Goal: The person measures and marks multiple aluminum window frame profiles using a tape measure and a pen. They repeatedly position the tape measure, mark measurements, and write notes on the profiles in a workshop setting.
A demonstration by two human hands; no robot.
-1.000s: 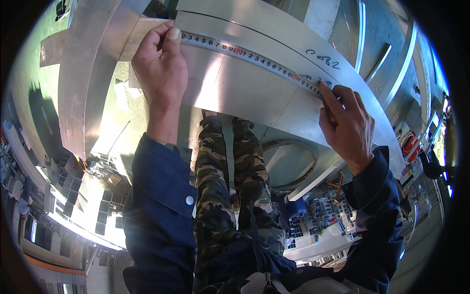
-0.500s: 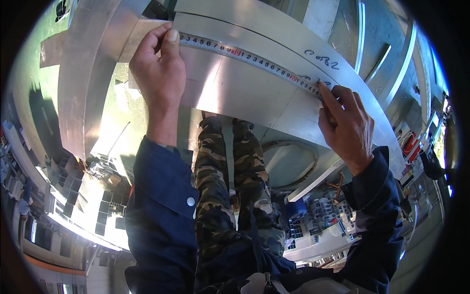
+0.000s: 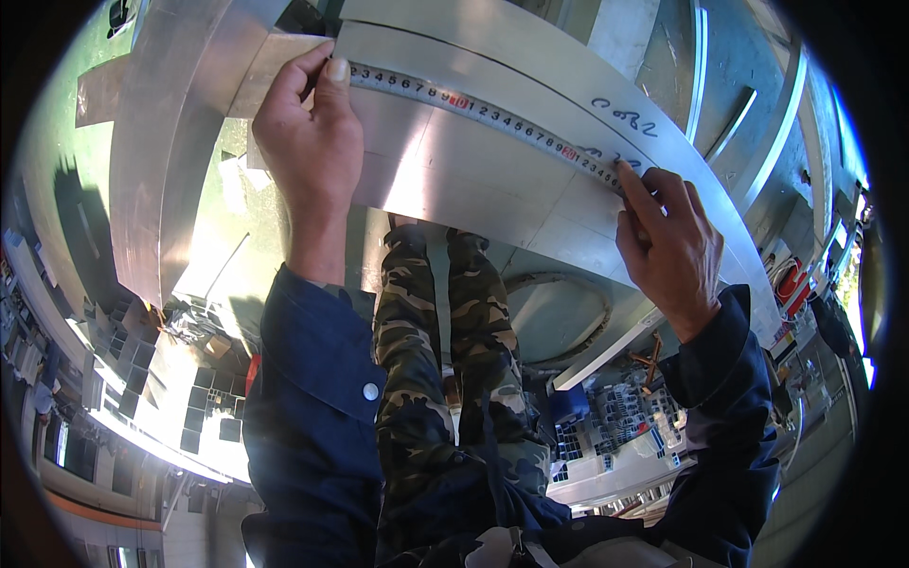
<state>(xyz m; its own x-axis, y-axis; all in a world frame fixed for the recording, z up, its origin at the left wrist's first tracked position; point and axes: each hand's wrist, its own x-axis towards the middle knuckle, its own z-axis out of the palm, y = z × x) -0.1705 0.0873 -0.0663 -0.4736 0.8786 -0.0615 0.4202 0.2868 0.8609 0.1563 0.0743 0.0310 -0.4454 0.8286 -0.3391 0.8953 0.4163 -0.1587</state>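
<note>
A steel tape measure blade [image 3: 492,115] lies stretched across a wide, silvery metal sheet [image 3: 454,175]. At the sheet's left edge, my left hand [image 3: 312,128] pinches the blade's end between thumb and fingers. My right hand [image 3: 672,237] presses its index finger on the blade farther right, with the other fingers curled; whatever sits inside that palm is hidden. Along the sheet's far side runs another metal strip [image 3: 511,43] with dark handwritten marks, separated from it by a thin dark line.
A long metal panel [image 3: 161,161] stands at the left. Metal bars [image 3: 699,76] lie at the far right. Below right are many small parts [image 3: 620,417] and a blue box [image 3: 568,402]. My legs in camouflage trousers [image 3: 417,350] are just under the sheet's near edge.
Almost nothing differs. Both hands keep their places on the tape measure blade; the view has shifted very slightly.
</note>
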